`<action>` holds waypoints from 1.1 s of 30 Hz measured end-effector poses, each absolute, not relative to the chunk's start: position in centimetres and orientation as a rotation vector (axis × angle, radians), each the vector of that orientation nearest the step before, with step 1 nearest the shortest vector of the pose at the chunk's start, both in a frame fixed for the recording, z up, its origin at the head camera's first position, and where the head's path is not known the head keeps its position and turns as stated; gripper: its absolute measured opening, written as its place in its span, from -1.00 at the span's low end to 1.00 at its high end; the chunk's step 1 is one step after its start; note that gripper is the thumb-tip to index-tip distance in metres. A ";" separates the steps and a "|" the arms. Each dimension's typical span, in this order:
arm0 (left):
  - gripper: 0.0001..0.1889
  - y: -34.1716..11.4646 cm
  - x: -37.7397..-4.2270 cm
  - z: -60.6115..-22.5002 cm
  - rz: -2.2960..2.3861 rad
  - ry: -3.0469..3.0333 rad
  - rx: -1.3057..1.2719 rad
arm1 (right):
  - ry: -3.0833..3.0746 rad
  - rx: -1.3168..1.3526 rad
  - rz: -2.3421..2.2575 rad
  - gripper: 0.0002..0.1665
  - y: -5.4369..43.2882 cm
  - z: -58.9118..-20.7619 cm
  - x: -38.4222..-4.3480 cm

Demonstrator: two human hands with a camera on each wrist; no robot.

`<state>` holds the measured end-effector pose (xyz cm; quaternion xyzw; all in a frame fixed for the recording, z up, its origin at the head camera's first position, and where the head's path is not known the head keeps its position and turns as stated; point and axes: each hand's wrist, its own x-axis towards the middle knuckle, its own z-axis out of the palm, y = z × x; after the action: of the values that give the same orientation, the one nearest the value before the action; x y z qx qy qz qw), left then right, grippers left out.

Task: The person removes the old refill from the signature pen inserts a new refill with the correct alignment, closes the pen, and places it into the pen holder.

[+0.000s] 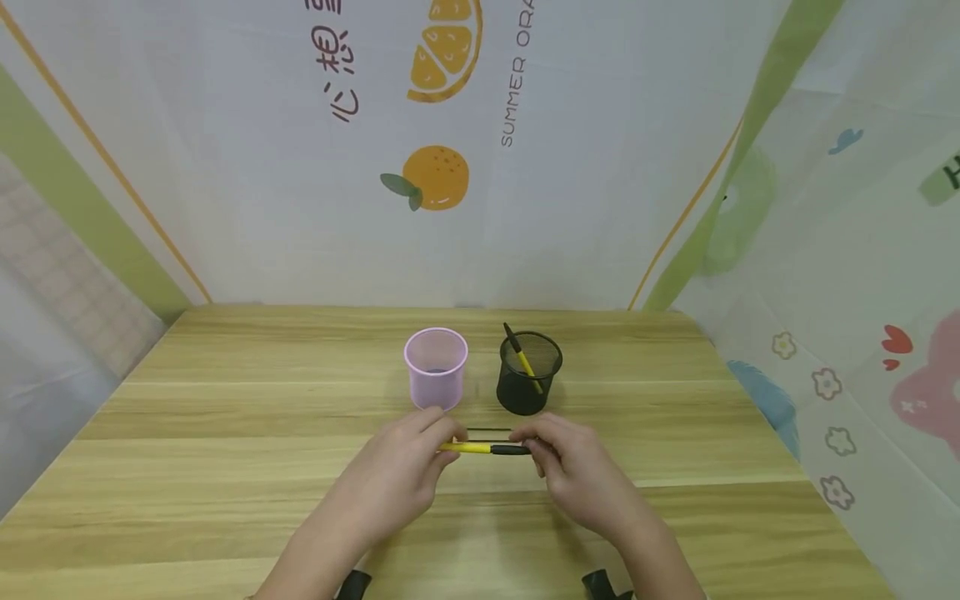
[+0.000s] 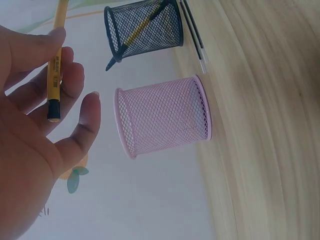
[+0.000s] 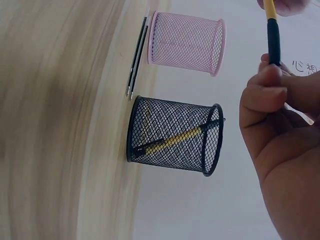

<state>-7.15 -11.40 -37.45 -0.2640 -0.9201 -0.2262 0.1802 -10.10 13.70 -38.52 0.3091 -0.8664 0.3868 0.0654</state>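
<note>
A yellow pen (image 1: 474, 447) with a black grip is held level above the table between both hands. My left hand (image 1: 401, 467) pinches its yellow barrel; the black end cap (image 2: 54, 111) sticks out past the thumb in the left wrist view. At the other end, my right hand (image 1: 581, 475) pinches the black grip (image 3: 273, 42), and the fingers hide the tip. Beyond the hands, two thin dark pen refills (image 3: 136, 60) lie side by side on the table, near the bases of two mesh cups.
A pink mesh cup (image 1: 437, 389) stands behind the left hand. To its right is a black mesh cup (image 1: 520, 398) with another yellow-and-black pen (image 1: 524, 360) leaning inside. The wooden table (image 1: 247, 433) meets printed white cloth (image 1: 315, 233) at the back.
</note>
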 end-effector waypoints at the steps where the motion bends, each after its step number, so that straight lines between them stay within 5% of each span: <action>1: -0.77 -11.4 -7.1 -37.4 -0.646 -2.593 -0.756 | -2.624 0.924 1.144 -0.73 13.7 -38.5 -10.1; 29: -0.78 -12.3 -7.2 -37.4 -0.680 -2.531 -0.701 | -2.559 0.872 1.379 -0.92 13.4 -38.5 -9.8; 33: -0.77 -12.3 -7.3 -37.4 -0.691 -2.516 -0.706 | -2.595 0.850 1.333 -0.79 13.3 -38.5 -9.8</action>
<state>-7.25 -12.30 -37.41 -0.2548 -0.9086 -0.2494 0.2176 -9.83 13.26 -38.48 0.2794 -0.8528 0.4382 0.0513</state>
